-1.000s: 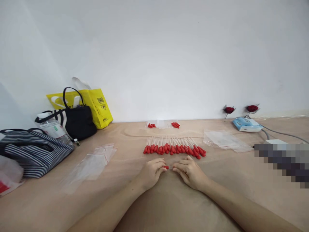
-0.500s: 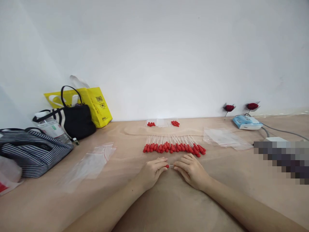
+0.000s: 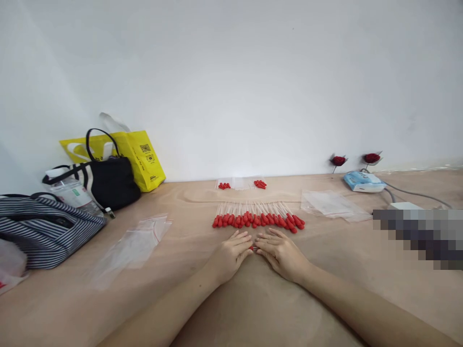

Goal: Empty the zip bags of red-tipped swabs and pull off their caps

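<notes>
My left hand [image 3: 231,256] is closed around the red rubber bulb of a glass dropper [image 3: 251,248]. My right hand [image 3: 280,255] grips the dropper's clear tube, with its fingers close to those of the left hand. Most of the dropper is hidden under the fingers; only a bit of red and a short piece of tube show between them. Just beyond both hands lies a row of red-bulbed droppers [image 3: 248,220], bulbs toward me and clear tubes pointing to the wall.
Clear zip bags with red bulbs [image 3: 260,183] lie by the wall. Flat zip bags [image 3: 132,246] are at left, more zip bags [image 3: 331,205] at right. A yellow bag [image 3: 146,164], black handbag [image 3: 117,180] and striped bag [image 3: 58,233] stand left. A tissue pack [image 3: 363,182] sits right.
My two hands have come closer together along the dropper, and less of its tube shows between them. The view has shifted slightly.
</notes>
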Motion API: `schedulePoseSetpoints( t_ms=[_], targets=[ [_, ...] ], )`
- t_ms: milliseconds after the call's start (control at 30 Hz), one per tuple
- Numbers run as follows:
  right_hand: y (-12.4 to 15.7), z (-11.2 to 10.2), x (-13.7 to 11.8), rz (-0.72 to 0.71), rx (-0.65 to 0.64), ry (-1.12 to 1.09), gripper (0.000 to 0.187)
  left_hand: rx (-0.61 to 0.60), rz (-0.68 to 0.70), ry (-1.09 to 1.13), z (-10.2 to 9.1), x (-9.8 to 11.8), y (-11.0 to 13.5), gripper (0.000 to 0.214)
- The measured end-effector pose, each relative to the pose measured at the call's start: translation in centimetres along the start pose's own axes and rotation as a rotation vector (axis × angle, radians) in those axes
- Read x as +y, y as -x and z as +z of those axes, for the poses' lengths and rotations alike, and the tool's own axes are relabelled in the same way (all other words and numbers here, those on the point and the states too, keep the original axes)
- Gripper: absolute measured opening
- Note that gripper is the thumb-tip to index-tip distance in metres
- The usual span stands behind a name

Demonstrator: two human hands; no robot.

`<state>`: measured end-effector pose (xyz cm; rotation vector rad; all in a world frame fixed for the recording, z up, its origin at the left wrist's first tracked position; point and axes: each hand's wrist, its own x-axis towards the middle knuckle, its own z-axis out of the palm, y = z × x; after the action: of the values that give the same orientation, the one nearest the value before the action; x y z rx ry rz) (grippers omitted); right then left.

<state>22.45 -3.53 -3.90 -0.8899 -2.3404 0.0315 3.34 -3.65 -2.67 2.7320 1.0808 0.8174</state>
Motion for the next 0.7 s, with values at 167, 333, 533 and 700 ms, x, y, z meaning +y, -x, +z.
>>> schedulePoseSetpoints(
  t_ms=[167,333,533,700],
  targets=[
    [0.1,0.2,0.1,0.028,-0.05,-0.022,0.024,-0.011,-0.091,0.073,-0.3,0.1,0.1,0.021],
    [0.6,0.0,0.6,0.052,-0.02,-0.032,0.027,0.057,-0.138,0.107,-0.6,-0.6,0.4,0.02],
    [0.7,-0.7,0.6,0.068,0.027,-0.003,0.026,0.118,-0.056,0.037,-0.7,-1.0,0.6,0.019],
    [0.7,-0.5,0.9,0.116,0.053,0.083,0.03,0.18,-0.081,-0.021,-0.8,-0.9,0.4,0.022]
  ],
)
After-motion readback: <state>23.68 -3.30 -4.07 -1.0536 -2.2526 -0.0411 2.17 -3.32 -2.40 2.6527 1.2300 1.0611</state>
